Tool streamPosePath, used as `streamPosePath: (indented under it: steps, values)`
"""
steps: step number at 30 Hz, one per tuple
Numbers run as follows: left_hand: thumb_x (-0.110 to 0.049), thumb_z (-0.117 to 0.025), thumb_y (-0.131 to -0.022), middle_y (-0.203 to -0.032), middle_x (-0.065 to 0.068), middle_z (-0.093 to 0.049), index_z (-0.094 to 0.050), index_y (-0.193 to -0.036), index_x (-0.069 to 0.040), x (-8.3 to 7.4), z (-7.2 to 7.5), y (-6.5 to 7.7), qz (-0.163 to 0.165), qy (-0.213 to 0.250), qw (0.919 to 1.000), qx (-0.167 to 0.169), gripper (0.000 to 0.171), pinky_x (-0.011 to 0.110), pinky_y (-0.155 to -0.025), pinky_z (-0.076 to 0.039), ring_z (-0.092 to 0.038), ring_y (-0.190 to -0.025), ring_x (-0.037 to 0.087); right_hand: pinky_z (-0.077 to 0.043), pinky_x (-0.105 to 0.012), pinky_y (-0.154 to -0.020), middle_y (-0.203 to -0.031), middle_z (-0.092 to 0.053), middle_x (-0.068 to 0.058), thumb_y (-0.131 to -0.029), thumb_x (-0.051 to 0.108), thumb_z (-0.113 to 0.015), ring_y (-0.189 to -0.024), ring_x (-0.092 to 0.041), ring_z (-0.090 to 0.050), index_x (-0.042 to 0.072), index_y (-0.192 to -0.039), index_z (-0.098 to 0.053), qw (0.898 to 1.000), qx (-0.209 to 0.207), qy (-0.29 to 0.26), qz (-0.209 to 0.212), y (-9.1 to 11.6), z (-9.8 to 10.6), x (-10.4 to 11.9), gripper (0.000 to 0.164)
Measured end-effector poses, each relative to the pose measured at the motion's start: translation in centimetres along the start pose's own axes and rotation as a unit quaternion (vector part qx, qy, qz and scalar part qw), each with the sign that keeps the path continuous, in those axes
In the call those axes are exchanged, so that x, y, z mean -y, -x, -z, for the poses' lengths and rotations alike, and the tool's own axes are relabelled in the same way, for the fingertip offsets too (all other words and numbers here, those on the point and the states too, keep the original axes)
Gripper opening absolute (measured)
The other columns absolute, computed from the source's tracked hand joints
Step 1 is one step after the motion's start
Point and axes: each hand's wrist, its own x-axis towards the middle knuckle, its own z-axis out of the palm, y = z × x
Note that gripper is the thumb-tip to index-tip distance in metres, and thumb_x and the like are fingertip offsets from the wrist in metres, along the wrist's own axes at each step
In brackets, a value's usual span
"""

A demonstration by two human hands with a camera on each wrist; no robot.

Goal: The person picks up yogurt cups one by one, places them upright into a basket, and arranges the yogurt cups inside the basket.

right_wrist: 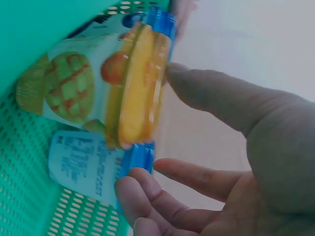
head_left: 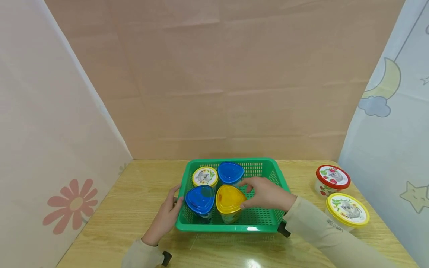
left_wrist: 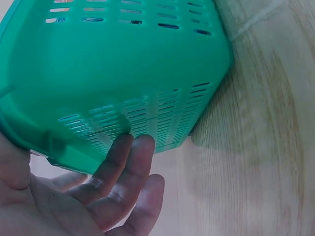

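Observation:
A green plastic basket (head_left: pixel 231 228) holds several lidded tubs. My right hand (head_left: pixel 264 192) is over the basket, its thumb at the edge of the rounded-triangle yellow lid of a fruit-printed tub (right_wrist: pixel 74 88). The other fingers of that hand are spread, near a pale blue-lidded tub (right_wrist: pixel 81 160) in the right wrist view. Another blue-lidded tub (head_left: pixel 200 199) stands left of the yellow-lidded one. My left hand (head_left: pixel 166 214) rests at the basket's left rim, thumb over the rim. Its loosely extended fingers lie along the outer wall in the left wrist view.
A round yellow-rimmed tub (head_left: pixel 205 175) sits in the basket's back left. On the wooden table (head_left: pixel 134 193), right of the basket, stand a red-lidded round tub (head_left: pixel 333 176) and a larger yellow-lidded one (head_left: pixel 348 209), the latter close to my right sleeve (head_left: pixel 321 227). Cloth-covered walls enclose the table.

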Motion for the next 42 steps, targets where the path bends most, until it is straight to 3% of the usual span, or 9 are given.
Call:
streamPosePath:
  steps: [6,15,23,27,33,42]
  values:
    - [-0.028,-0.04,-0.11,-0.107,0.014,-0.065,-0.026,-0.155,-0.012,0.0,0.0,0.0,-0.001,0.003,1.0,0.001,0.05,0.035,-0.074,-0.058,-0.067,-0.089,0.021,-0.05,-0.033,-0.067,-0.104,-0.064,-0.006,-0.083,0.035,-0.082,-0.074,-0.015,-0.058,0.007,-0.131,-0.061,0.999,-0.037,-0.012,-0.016,1.8,1.5,-0.8,0.06]
    - [-0.028,-0.04,-0.11,-0.11,0.016,-0.065,-0.027,-0.155,-0.013,0.1,0.1,0.0,-0.004,0.003,1.0,-0.001,0.049,0.035,-0.074,-0.058,-0.067,-0.09,0.021,-0.047,-0.031,-0.063,-0.106,-0.065,-0.008,-0.089,0.039,-0.076,-0.072,-0.014,-0.054,0.002,-0.134,-0.058,0.994,-0.103,-0.005,-0.027,5.0,3.0,-3.4,0.061]
    - [-0.027,-0.04,-0.11,-0.111,0.017,-0.065,-0.027,-0.155,-0.012,0.2,0.0,0.0,-0.005,0.007,1.0,-0.002,0.049,0.034,-0.072,-0.058,-0.068,-0.089,0.021,-0.049,-0.034,-0.063,-0.112,-0.068,-0.015,-0.09,0.046,-0.072,-0.081,-0.017,-0.064,0.0,-0.136,-0.054,0.983,-0.144,0.038,-0.107,7.3,3.8,-6.8,0.067]
    - [-0.026,-0.04,-0.11,-0.111,0.016,-0.065,-0.027,-0.155,-0.011,0.1,-0.1,0.1,-0.007,0.011,0.9999,-0.002,0.049,0.032,-0.071,-0.058,-0.068,-0.089,0.021,-0.05,-0.038,-0.064,-0.111,-0.067,-0.019,-0.091,0.047,-0.071,-0.082,-0.021,-0.066,-0.004,-0.135,-0.053,0.976,-0.166,0.052,-0.128,8.5,4.1,-8.7,0.069]
    - [-0.029,-0.039,-0.11,-0.111,0.017,-0.065,-0.027,-0.155,-0.013,0.3,-0.1,0.0,-0.009,0.016,0.9998,-0.002,0.049,0.033,-0.073,-0.058,-0.068,-0.09,0.021,-0.05,-0.055,-0.077,-0.112,-0.066,-0.026,-0.092,0.048,-0.069,-0.097,-0.043,-0.064,-0.01,-0.132,-0.053,0.97,-0.183,0.071,-0.145,10.1,4.4,-11.7,0.072]
    - [-0.029,-0.04,-0.11,-0.111,0.016,-0.065,-0.027,-0.155,-0.014,0.4,-0.1,-0.1,-0.006,0.018,0.9998,0.0,0.049,0.034,-0.073,-0.058,-0.068,-0.091,0.021,-0.049,-0.059,-0.071,-0.111,-0.059,-0.037,-0.089,0.054,-0.069,-0.095,-0.053,-0.057,-0.016,-0.123,-0.052,0.954,-0.208,0.107,-0.19,12.1,4.4,-15.8,0.08]
